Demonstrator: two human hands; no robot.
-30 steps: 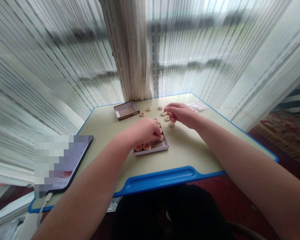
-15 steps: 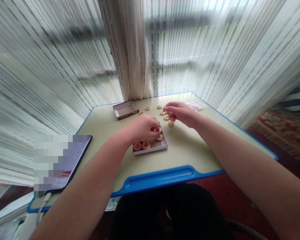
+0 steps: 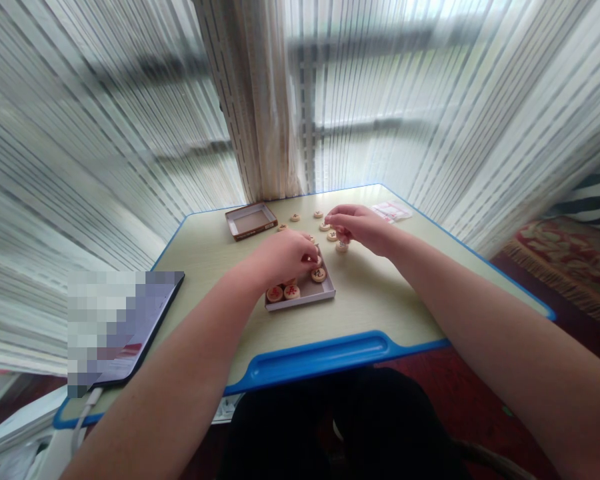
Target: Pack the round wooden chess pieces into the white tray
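Observation:
My left hand [image 3: 293, 257] is over a shallow box [image 3: 313, 291], its fingers pinched together at the box's right side; what they hold, if anything, is hidden. Inside the box lie round wooden pieces: a red-marked piece [image 3: 292, 292] at the front left and a dark-marked piece [image 3: 319, 275] just below my fingertips. My right hand [image 3: 353, 225] hovers beyond the box to the right, fingers curled, thumb and index close together above loose pieces. One loose piece [image 3: 341, 247] sits under it on the table, another [image 3: 333, 235] beside that.
An upturned box lid [image 3: 251, 221] lies at the back left. More pieces [image 3: 295, 217] are scattered near the back. A plastic bag [image 3: 392, 211] rests at the back right. A tablet [image 3: 140, 333] with a cable stands at the left edge. A blue tray rim [image 3: 320, 357] lines the table front.
My left fingers have lifted slightly off the dark-marked piece, which shows more fully now. My right hand has hardly moved.

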